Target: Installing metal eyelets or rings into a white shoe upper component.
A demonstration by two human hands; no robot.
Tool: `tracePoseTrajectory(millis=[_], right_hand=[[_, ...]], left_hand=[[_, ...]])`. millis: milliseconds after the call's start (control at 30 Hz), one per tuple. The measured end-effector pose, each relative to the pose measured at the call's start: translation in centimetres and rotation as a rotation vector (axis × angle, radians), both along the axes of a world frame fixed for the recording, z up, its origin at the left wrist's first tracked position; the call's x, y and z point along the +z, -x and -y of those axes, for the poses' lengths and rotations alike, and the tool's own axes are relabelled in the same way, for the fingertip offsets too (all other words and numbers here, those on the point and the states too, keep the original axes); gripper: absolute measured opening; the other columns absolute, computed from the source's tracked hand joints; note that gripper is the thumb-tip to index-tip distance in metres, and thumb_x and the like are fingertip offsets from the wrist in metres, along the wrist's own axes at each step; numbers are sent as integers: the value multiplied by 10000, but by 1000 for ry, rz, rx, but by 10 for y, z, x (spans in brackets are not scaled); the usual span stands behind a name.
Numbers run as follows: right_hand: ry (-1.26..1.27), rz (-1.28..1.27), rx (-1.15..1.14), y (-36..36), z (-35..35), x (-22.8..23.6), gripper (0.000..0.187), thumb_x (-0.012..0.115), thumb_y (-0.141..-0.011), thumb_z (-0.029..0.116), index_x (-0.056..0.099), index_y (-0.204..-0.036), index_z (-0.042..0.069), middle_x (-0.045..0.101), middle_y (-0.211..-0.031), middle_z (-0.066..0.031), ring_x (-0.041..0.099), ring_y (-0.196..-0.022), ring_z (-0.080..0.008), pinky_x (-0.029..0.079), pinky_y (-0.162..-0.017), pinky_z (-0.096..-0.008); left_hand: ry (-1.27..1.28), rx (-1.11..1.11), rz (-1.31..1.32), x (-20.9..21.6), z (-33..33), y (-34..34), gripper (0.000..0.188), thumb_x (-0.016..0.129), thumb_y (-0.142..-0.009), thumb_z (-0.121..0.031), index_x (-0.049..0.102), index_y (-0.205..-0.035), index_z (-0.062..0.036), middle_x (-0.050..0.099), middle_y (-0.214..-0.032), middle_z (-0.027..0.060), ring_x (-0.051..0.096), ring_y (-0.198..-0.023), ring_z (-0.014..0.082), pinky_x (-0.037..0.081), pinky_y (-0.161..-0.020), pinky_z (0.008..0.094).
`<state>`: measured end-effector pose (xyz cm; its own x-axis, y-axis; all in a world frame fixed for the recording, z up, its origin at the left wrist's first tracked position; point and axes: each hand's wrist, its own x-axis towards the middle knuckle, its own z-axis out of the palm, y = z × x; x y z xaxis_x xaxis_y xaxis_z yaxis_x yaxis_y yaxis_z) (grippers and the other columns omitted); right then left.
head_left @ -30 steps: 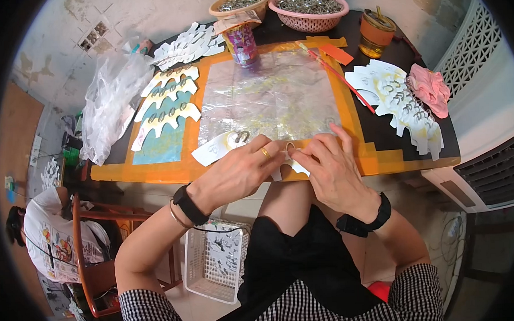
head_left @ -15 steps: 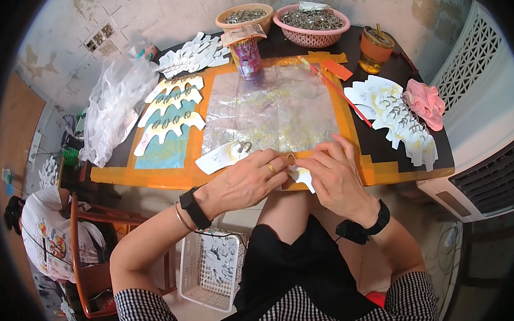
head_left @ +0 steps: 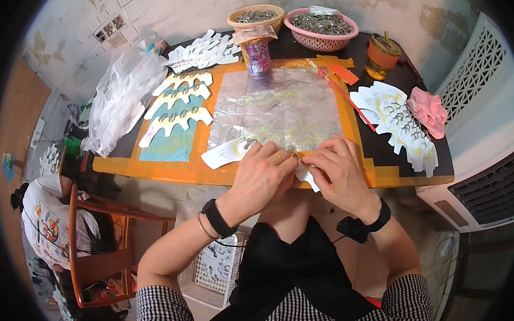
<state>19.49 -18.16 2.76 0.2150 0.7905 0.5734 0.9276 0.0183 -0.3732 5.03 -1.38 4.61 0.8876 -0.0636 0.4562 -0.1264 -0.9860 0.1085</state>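
Observation:
At the table's front edge a white scalloped card (head_left: pixel 223 154) lies partly under my left hand (head_left: pixel 260 174), with a grey metal ring (head_left: pixel 246 144) on it. Between my hands stands another small metal ring (head_left: pixel 296 156), at the fingertips of both. My left hand is closed, its fingers bent over the card. My right hand (head_left: pixel 339 169) is closed too, thumb and fingers pinched at the card's right part, where a white tip shows below. The fingers hide most of the card's middle and the exact grip.
Left are rows of ringed cards (head_left: pixel 175 119), a card pile (head_left: pixel 203 51) and a plastic bag (head_left: pixel 117 103). Behind stand a purple cup (head_left: pixel 257 60) and ring-filled baskets (head_left: pixel 324 41). Right are a red stick (head_left: pixel 352 102), a jar (head_left: pixel 381 57), more ringed cards (head_left: pixel 396 120). A person (head_left: pixel 59 218) sits left.
My left hand and forearm have shifted slightly right, and its fingers have bent more over the card. The right hand stays almost in place. The view has tilted a little.

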Motion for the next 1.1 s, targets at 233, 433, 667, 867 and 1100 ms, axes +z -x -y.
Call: tracePoseTrajectory(millis=[233,433,667,867,1100], right_hand=[[-11,-8,-24,1,-5,-3,181,759,-830,116,723,-1007,111,689,-979,-37,576,-1066,-281,410,-986,-447],[3,-40,-20,1,-5,-2,194,786,-814,134,722,-997,116,695,-991,-22,578,-1076,-273,411,-978,-432],[36,-49,-19,0,-7,3,185,789,-815,139,726,-988,122,698,-979,-11,584,-1076,-261,409,-974,-417],[51,-125,6,1,-15,1,124,774,-825,131,711,-931,113,696,-958,-11,595,-1051,-261,409,-960,-411],[9,-33,-5,3,-15,0,83,731,-858,87,655,-889,85,660,-938,-41,599,-1025,-268,395,-995,-443]], left_hand=[[127,121,105,-17,13,5,228,802,-821,-160,714,-1026,-113,676,-965,22,598,-917,238,444,-801,375],[148,150,159,-24,14,2,185,778,-851,-146,710,-1020,-111,646,-933,30,582,-912,256,433,-793,382],[277,167,199,-29,11,-4,107,751,-892,-156,685,-946,-92,630,-905,53,556,-887,279,405,-814,404],[361,180,214,-31,11,-7,109,742,-902,-172,673,-913,-88,616,-891,54,554,-907,283,403,-866,419],[265,107,205,-27,8,0,170,782,-850,-153,681,-972,-92,616,-939,59,577,-974,298,410,-1011,462]])
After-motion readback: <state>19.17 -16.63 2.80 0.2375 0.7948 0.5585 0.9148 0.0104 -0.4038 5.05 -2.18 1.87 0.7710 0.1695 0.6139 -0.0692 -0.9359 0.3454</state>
